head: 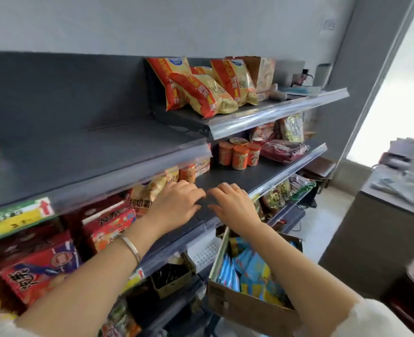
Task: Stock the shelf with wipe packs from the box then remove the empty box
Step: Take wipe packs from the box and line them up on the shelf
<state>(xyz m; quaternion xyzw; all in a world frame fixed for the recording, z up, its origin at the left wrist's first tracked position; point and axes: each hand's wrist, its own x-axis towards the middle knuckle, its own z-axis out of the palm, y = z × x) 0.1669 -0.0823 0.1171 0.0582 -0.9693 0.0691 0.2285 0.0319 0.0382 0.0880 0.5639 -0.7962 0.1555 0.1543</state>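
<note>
My left hand [176,203] and right hand [232,203] were spread, holding nothing, over the dark shelf [225,176]. The wipe packs [252,268] sat in the cardboard box [245,307] below. I judged them light, soft and slick, best pinched across the middle.

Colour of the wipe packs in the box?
Wipe packs: light blue with yellow patches, head view.

open cardboard box [247,305] below dark shelf [228,177], blue-yellow wipe packs [252,271] upright inside
</note>
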